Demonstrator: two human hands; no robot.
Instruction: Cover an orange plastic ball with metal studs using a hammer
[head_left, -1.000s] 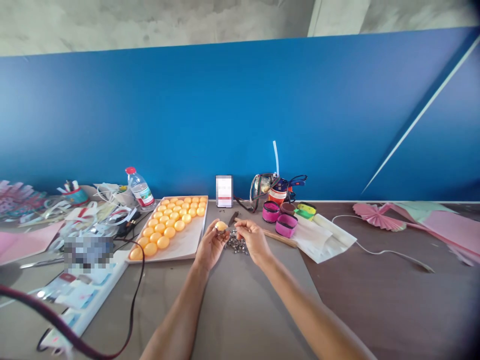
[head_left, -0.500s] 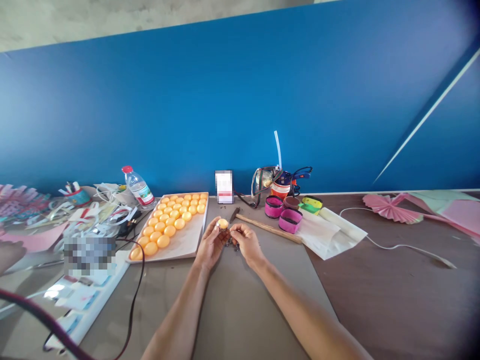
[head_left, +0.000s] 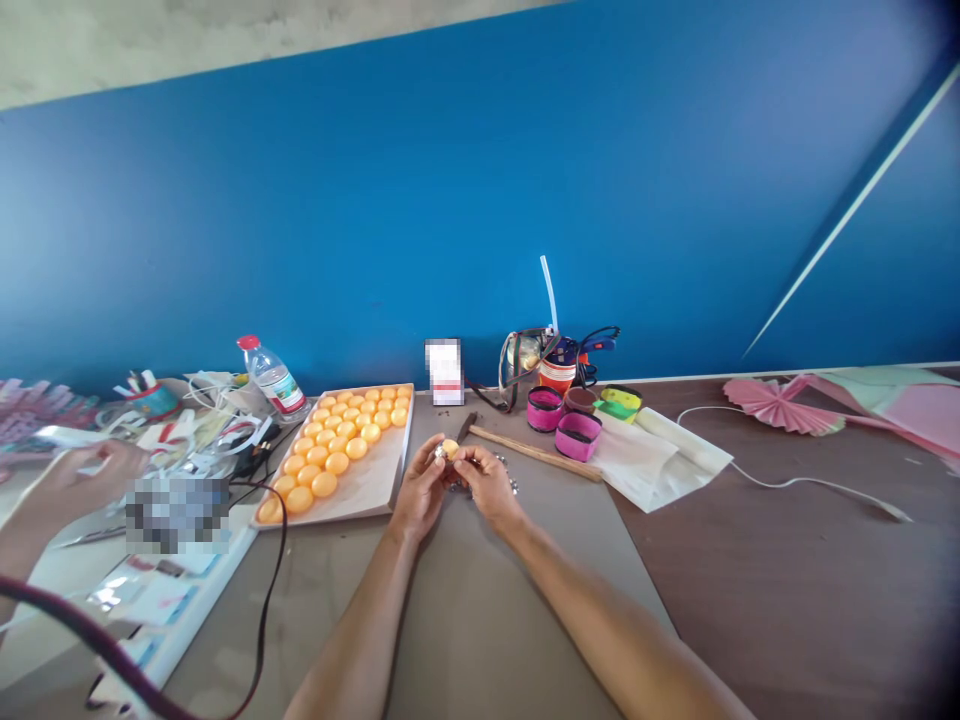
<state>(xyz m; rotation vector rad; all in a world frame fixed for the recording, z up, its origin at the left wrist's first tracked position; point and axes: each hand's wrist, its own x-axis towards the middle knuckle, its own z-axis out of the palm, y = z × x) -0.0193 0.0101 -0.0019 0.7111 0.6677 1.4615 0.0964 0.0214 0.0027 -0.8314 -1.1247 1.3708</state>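
Note:
My left hand (head_left: 420, 490) is closed round a small orange ball (head_left: 449, 448), held just above the grey table. My right hand (head_left: 487, 480) pinches at the ball from the right, fingers together; what it grips is too small to name. A pile of small metal pieces (head_left: 504, 474) peeks out behind my right hand. A white tray (head_left: 373, 487) holding several more orange balls (head_left: 337, 445) lies just left of my hands.
A hammer (head_left: 525, 449) lies behind my hands, with pink tape rolls (head_left: 574, 435), a glue gun (head_left: 581, 352) and white paper (head_left: 652, 455) to its right. A water bottle (head_left: 271, 378), cables and clutter fill the left. Another person's hand (head_left: 75, 475) works at far left. Pink paper fans (head_left: 780, 410) lie far right.
My two hands have come closer together on the ball. Another person's hand has come into view at the far left. The view has shifted slightly.

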